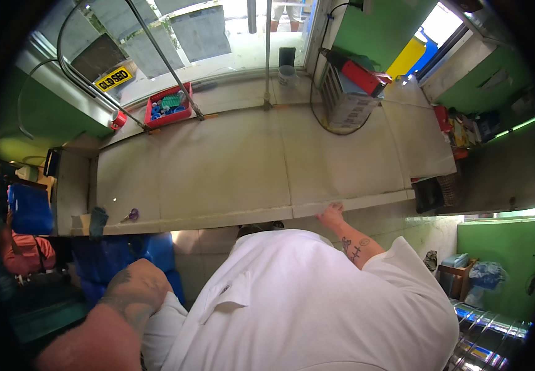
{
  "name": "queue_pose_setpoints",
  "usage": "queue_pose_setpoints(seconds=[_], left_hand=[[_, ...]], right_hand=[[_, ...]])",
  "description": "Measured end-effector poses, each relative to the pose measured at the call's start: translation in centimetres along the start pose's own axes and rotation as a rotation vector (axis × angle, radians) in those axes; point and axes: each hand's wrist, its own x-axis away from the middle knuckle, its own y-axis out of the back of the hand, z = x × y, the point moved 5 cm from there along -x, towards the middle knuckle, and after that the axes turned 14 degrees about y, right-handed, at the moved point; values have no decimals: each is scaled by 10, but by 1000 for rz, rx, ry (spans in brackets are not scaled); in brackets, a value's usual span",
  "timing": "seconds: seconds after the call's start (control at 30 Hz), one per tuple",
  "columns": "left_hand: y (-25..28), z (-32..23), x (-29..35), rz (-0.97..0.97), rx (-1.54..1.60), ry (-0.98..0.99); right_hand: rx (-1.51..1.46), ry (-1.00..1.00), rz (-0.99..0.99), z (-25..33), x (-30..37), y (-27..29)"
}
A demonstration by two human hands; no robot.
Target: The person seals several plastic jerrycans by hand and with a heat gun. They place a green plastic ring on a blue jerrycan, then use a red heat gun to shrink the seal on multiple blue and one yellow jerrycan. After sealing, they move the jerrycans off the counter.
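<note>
My right hand (330, 213) rests on the front edge of a pale tiled counter (236, 167), its fingers lying on the edge with nothing visible in them. A bent left arm (133, 297) shows at the lower left, its elbow toward the counter. The forearm runs out of the picture at the bottom, so the left hand is out of sight. Near the counter's left front corner lie purple-handled scissors (133, 214). Beside them a dark grey object (97, 221), perhaps a cloth or cup, sits at the edge.
Along the window stand a red basket (185, 113) of blue and green plastic pieces and a clear tub (288, 76). At back right, a red heat-gun-like tool (360, 73) tops a box (349, 106); a cable loops beside it. Metal poles (267, 55) rise from the counter.
</note>
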Motion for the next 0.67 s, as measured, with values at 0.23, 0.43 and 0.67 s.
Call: queue_pose_setpoints(seconds=[0.23,0.43,0.67], left_hand=[[90,162,169,149,-1021,1084],[73,195,236,509,-996,1315],[47,61,14,-373,-565,197]], right_hand=[[37,18,-43,4,4,-3],[-7,2,-32,-3,-9,-6],[142,-62,20,-1,-14,-11]])
